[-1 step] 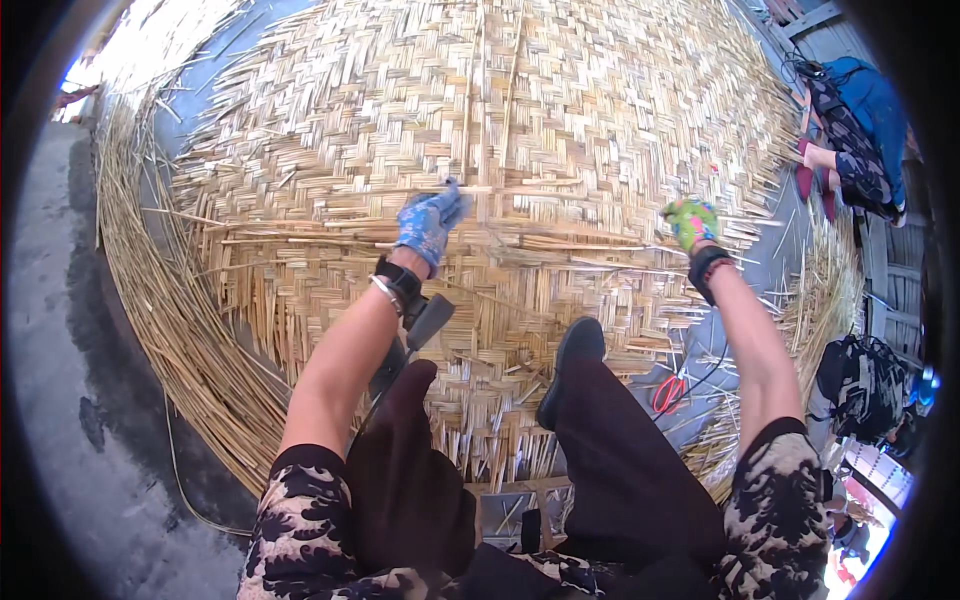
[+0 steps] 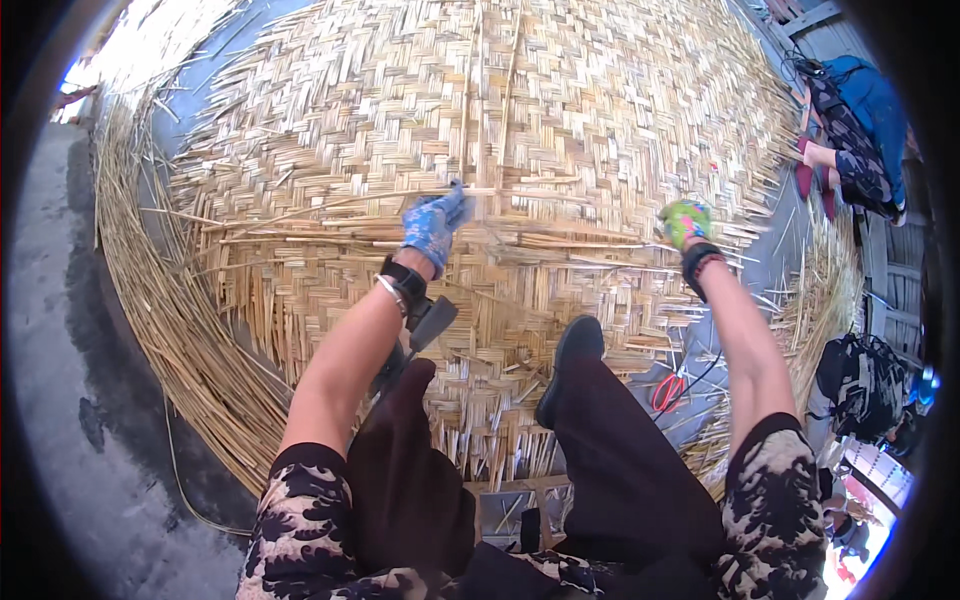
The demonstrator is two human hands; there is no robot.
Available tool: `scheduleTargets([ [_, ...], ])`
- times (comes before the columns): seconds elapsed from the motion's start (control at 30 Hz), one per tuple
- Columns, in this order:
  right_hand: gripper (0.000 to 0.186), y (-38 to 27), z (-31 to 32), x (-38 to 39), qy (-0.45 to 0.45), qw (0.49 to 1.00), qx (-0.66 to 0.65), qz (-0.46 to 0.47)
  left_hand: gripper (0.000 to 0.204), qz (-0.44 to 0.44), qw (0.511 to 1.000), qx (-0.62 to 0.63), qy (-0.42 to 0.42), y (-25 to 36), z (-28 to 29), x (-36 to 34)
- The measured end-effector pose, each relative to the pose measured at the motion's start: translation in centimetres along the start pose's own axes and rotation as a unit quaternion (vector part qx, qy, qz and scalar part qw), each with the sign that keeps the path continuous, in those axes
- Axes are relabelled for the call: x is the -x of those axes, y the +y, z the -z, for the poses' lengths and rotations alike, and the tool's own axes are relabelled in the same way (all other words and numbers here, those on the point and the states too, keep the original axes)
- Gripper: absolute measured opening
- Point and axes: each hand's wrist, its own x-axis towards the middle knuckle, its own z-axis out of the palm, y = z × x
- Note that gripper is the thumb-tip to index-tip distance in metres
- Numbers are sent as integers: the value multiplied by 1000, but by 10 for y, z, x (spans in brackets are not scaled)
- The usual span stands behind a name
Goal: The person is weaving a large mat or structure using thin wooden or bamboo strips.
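The woven mat [image 2: 590,110] spread across the floor in front of the person, from beside the feet to the far edge of the view. It was made of flat, split strips, pale straw to golden brown, crossing in stepped, zigzag blocks; the far part looked brighter, and the part nearest the feet browner. Its left side and near edge were ragged, with strip ends sticking out unevenly, and two thin lines ran lengthwise up its middle. A band of loose long strips [image 2: 320,238] lay crosswise over the mat, some reaching past its left edge. The left hand [image 2: 432,225], in a blue patterned glove, was just over this band near the middle, beside a pale strip; whether the fingers gripped it could not be told. The right hand [image 2: 686,222], in a green patterned glove, was near the band's right end, its fingers too blurred to show whether they held anything. A dark shoe [image 2: 575,360] rested on the near part. Long stalks [image 2: 180,345] lay in a curved heap along the left, and red-handled scissors [image 2: 668,392] lay off the near right edge. Farther right stood a black-and-grey bag [image 2: 860,385], its contents hidden.
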Motion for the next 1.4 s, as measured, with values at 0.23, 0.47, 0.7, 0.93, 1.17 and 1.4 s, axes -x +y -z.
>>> scheduleTargets([
  [0.23, 35, -162, 18, -42, -53, 731, -551, 400, 15, -32, 994, -100, -23, -22, -24, 1],
  [0.47, 15, -199, 51, -9, 110, 870, -421, 234, 15, -54, 995, -85, -12, -16, -8, 2],
  [0.7, 14, -202, 49, 3, 165, 867, -342, 323, 17, -31, 995, -100, -4, -16, -9, 8],
  [0.93, 25, -196, 34, -31, -187, 678, -596, 386, 17, -35, 997, -59, -23, -10, -10, 13],
  [1.17, 19, -214, 4, -34, -99, 695, -559, 442, 19, -163, 971, -171, 49, -9, 11, -9],
  [1.4, 20, -208, -1, -31, -436, 264, -807, 299, 18, -126, 962, -207, 128, 15, 21, -14],
])
